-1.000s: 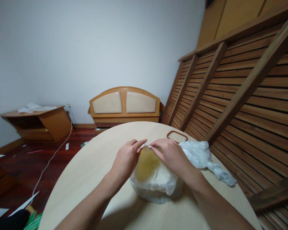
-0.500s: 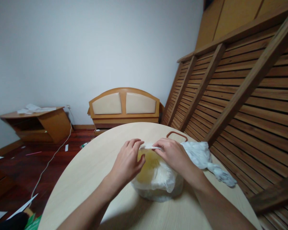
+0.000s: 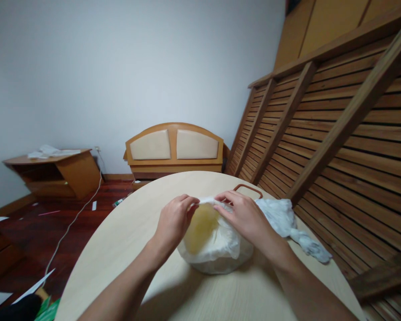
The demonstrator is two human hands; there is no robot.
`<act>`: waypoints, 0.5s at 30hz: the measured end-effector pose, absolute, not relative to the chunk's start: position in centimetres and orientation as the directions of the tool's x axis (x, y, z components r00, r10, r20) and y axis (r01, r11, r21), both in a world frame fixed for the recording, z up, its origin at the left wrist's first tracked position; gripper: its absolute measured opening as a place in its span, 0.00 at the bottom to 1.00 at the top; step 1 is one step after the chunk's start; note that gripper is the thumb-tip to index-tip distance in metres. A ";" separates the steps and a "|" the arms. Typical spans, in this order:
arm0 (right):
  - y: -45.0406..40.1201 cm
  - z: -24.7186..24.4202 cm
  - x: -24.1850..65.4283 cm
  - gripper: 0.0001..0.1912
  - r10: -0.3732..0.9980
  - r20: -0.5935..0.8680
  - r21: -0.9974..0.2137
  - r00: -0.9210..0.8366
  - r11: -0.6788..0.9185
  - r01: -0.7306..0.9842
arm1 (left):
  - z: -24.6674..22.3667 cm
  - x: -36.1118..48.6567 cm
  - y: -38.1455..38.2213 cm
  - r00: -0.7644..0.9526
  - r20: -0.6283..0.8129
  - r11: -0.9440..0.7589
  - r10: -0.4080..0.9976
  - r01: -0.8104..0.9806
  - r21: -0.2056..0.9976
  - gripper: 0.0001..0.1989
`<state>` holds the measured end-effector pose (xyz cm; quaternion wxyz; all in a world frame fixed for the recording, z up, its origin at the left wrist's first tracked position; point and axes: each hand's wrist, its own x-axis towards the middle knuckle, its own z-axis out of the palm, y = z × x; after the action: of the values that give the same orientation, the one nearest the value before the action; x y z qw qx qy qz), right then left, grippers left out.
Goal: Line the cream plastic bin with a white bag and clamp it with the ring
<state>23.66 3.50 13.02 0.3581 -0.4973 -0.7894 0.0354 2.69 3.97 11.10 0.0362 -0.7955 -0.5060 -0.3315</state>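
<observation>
A round, translucent container stands on the pale table, with a thin white plastic bag draped over its near side. The inside looks yellowish. My left hand is closed at the far left of the rim, thumb and fingertips pinching the bag's edge. At the far right of the rim, my right hand pinches the same edge between thumb and fingers. A short stretch of white bag shows between both hands. The right side of the container is partly hidden by my right hand and forearm.
A crumpled, knotted plastic bag lies at the round table's right edge, near a brown handle-shaped loop. Slatted wooden panels lean close on the right. A headboard stands behind; a low cabinet is at left.
My left thumb and fingers have come together on the bag's edge, where they were apart before. My left hand has shifted slightly left, and the container is tilted or turned a little.
</observation>
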 end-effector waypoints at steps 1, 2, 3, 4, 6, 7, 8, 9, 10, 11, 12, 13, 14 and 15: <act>3.5 13.1 23.7 0.06 0.815 0.529 -0.417 -0.238 0.493 0.763 | 11.1 2.7 4.0 0.268 0.567 -0.487 0.779 0.828 0.279 0.06; 3.5 13.1 23.6 0.06 0.820 0.524 -0.419 -0.228 0.481 0.770 | 11.0 2.7 4.0 0.269 0.570 -0.491 0.777 0.825 0.280 0.06; 3.5 13.0 23.5 0.07 0.827 0.517 -0.420 -0.220 0.469 0.777 | 11.0 2.7 4.0 0.269 0.573 -0.494 0.774 0.823 0.281 0.06; 3.5 13.0 23.4 0.07 0.834 0.509 -0.422 -0.213 0.457 0.783 | 10.9 2.7 4.0 0.270 0.575 -0.497 0.772 0.820 0.282 0.06; 3.5 12.9 23.1 0.09 0.846 0.495 -0.432 -0.197 0.437 0.789 | 10.9 2.8 4.0 0.272 0.575 -0.500 0.771 0.818 0.284 0.06; 3.5 12.9 23.0 0.09 0.849 0.492 -0.438 -0.191 0.431 0.789 | 11.0 2.8 4.0 0.272 0.572 -0.497 0.774 0.820 0.283 0.06; 3.5 12.8 22.9 0.09 0.851 0.491 -0.443 -0.184 0.426 0.789 | 11.0 2.8 3.9 0.271 0.566 -0.491 0.779 0.825 0.280 0.07; 3.6 12.8 22.9 0.09 0.853 0.491 -0.446 -0.177 0.421 0.790 | 11.1 2.8 3.8 0.269 0.558 -0.480 0.785 0.834 0.274 0.07; 3.6 12.8 22.9 0.08 0.855 0.491 -0.448 -0.170 0.414 0.792 | 11.3 2.8 3.6 0.268 0.546 -0.466 0.794 0.844 0.264 0.08; 3.6 12.9 22.8 0.08 0.856 0.491 -0.449 -0.163 0.409 0.794 | 11.4 2.8 3.5 0.269 0.533 -0.453 0.802 0.856 0.250 0.09; 3.6 12.9 22.8 0.07 0.855 0.495 -0.449 -0.156 0.406 0.796 | 11.6 2.8 3.2 0.272 0.523 -0.444 0.808 0.865 0.236 0.09; 3.6 12.9 22.8 0.07 0.852 0.501 -0.448 -0.151 0.405 0.797 | 11.7 2.9 3.0 0.279 0.522 -0.445 0.806 0.867 0.225 0.11; 3.5 13.0 22.7 0.07 0.847 0.510 -0.446 -0.148 0.408 0.797 | 11.8 2.9 2.8 0.292 0.532 -0.462 0.794 0.859 0.218 0.13; 3.5 13.0 22.6 0.06 0.841 0.521 -0.443 -0.150 0.416 0.794 | 11.9 3.0 2.7 0.309 0.554 -0.492 0.773 0.844 0.215 0.15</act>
<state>22.57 3.45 13.00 0.3662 -0.5394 -0.7576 0.0318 3.04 2.72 11.88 0.0579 -0.8071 -0.5007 -0.3075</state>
